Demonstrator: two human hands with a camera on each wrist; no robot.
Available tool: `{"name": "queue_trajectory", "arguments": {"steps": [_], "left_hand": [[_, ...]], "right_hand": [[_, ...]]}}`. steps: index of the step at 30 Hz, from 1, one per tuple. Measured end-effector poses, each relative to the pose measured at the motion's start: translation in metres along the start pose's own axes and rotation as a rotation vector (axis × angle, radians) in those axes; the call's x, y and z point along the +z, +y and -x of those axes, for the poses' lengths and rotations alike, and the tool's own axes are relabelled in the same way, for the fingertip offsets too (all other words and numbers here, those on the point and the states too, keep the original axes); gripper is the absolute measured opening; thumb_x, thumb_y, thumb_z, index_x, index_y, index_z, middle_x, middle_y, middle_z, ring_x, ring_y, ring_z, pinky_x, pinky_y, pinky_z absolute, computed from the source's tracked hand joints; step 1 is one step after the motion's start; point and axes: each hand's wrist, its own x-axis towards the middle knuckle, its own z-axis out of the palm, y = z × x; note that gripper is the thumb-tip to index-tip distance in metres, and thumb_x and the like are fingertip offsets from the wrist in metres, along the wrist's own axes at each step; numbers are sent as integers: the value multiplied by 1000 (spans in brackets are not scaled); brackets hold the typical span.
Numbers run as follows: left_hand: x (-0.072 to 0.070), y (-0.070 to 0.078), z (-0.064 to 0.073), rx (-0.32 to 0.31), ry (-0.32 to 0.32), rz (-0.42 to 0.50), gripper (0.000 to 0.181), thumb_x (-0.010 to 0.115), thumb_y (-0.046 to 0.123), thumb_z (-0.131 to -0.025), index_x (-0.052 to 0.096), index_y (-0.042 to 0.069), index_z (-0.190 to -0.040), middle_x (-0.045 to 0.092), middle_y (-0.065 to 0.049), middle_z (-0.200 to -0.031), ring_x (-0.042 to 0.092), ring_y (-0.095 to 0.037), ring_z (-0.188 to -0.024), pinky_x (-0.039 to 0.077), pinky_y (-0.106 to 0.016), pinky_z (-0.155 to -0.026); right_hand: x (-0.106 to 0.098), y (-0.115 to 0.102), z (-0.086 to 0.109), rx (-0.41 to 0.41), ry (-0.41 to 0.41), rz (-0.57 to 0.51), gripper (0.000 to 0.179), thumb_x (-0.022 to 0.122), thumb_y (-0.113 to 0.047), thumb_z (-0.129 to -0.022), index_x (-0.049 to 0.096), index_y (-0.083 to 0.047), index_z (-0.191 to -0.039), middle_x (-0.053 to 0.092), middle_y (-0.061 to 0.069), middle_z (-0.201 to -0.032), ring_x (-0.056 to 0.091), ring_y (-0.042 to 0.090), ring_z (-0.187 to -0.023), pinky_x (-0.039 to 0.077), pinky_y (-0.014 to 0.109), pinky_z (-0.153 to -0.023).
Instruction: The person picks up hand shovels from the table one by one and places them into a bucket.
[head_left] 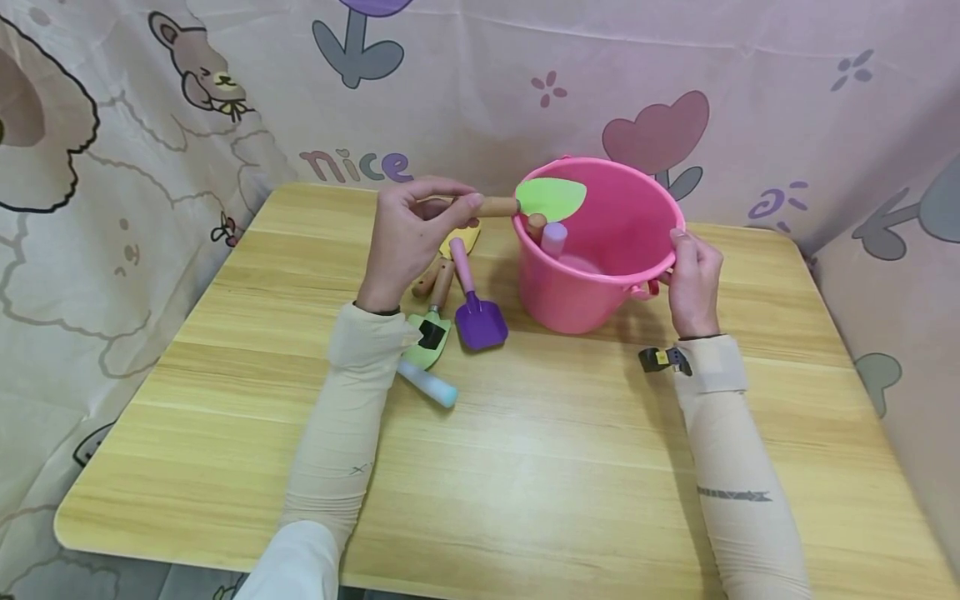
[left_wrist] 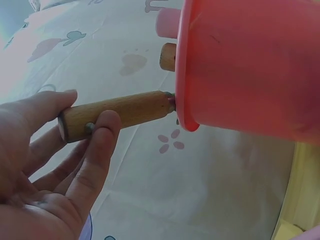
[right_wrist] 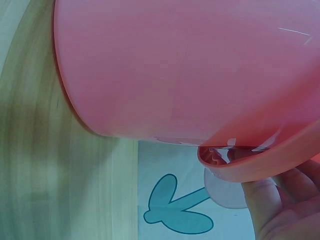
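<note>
Pinched green trowel (head_left: 551,198) by its wooden grip (left_wrist: 120,111) between thumb and fingers of left hand (head_left: 408,237), with blade over the mouth of the bucket (head_left: 566,296), near the far edge of the table (head_left: 540,467), just right of mid-edge. Gripped bucket's right rim with right hand (head_left: 693,279), with thumb on the lip. Saw a brown handle (head_left: 536,225) and lilac handle (head_left: 553,240) leaning inside at left rim, plus purple shovel (head_left: 482,323), yellow tool (head_left: 465,239), second green trowel (head_left: 429,358) and pale blue handle (head_left: 431,386) lying on table left of bucket.
</note>
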Motion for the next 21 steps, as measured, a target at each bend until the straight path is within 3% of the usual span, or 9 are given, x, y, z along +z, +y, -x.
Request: {"name": "queue_trajectory", "arguments": {"steps": [15, 21], "left_hand": [[5, 0, -3, 59, 4, -14, 22, 78, 13, -93, 77, -3, -108, 76, -2, -98, 76, -19, -79, 64, -28, -83], [7, 1, -3, 56, -25, -23, 26, 81, 8, -89, 76, -1, -112, 71, -4, -102, 75, -16, -88, 63, -26, -89]], "right_hand": [[1, 0, 1, -2, -9, 15, 44, 49, -30, -107, 72, 6, -97, 67, 5, -88, 71, 14, -77, 62, 18, -72], [-1, 0, 0, 6, -8, 13, 43, 49, -30, -107, 73, 5, -98, 68, 4, -91, 73, 14, -79, 63, 18, -73]]}}
